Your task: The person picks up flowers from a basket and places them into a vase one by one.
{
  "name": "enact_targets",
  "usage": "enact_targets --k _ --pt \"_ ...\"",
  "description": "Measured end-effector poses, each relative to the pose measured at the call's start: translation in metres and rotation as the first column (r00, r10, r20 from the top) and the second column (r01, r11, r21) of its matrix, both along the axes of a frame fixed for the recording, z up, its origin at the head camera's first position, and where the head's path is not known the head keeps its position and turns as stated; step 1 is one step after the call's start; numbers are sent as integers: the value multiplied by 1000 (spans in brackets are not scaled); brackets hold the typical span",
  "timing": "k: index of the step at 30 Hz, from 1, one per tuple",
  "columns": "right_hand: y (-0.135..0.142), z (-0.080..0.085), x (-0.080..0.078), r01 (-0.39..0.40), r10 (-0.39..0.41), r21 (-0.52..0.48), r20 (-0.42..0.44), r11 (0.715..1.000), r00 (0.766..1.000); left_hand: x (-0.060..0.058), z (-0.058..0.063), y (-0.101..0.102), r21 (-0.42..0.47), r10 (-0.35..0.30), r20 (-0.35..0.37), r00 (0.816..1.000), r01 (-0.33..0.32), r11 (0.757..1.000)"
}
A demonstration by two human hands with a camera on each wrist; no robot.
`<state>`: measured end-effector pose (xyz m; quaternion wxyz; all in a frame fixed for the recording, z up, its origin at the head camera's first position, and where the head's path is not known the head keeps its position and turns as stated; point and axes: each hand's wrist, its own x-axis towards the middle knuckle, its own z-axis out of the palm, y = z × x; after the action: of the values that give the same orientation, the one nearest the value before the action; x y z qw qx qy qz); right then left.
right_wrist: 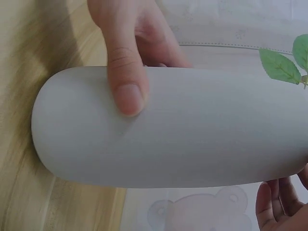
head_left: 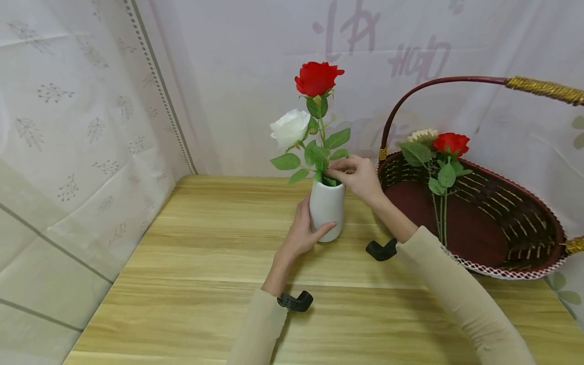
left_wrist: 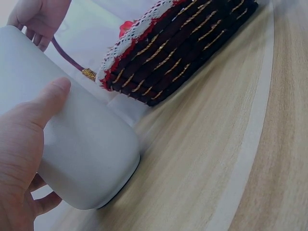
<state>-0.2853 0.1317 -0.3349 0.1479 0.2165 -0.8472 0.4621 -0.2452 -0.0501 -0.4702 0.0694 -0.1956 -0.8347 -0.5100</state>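
Observation:
A white vase (head_left: 326, 210) stands upright on the table, and my left hand (head_left: 303, 228) grips its lower side, thumb across the front. In the left wrist view the thumb (left_wrist: 53, 98) lies along the vase wall. Out of the vase rise a red rose (head_left: 318, 79) and, lower to its left, a white rose (head_left: 290, 129), both with green leaves (head_left: 337, 138). At the vase's mouth, my right hand (head_left: 358, 177) pinches a rose stem among the low leaves; I cannot tell which rose it belongs to. The stems' lower ends are hidden inside the vase.
To the right stands a dark woven basket (head_left: 483, 218) with a tall arched handle (head_left: 449, 79). Another red rose (head_left: 451, 144) and a cream flower (head_left: 423, 136) lean in it, stems over its front rim. A pale printed curtain (head_left: 237, 91) hangs behind the wooden table (head_left: 196, 253).

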Motion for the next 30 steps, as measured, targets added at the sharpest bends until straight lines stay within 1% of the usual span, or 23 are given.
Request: enact_targets --k 6,11,17,26,30 --pt "3 -6 2 -5 7 -75 25 997 1000 -1 0 1 4 -6 -9 1000 6 1000" --pt "4 -8 4 -14 19 -126 36 992 999 0 1 1 3 -5 -1 1000 5 1000" --pt "8 -8 7 -5 14 -147 59 989 998 0 2 1 3 0 7 1000 0 1000" --pt "18 -11 11 -33 40 -154 42 988 998 1 2 0 5 5 0 1000 -5 1000" --pt "21 -9 16 -44 52 -161 48 986 997 1 2 1 9 1 1 1000 -1 1000"
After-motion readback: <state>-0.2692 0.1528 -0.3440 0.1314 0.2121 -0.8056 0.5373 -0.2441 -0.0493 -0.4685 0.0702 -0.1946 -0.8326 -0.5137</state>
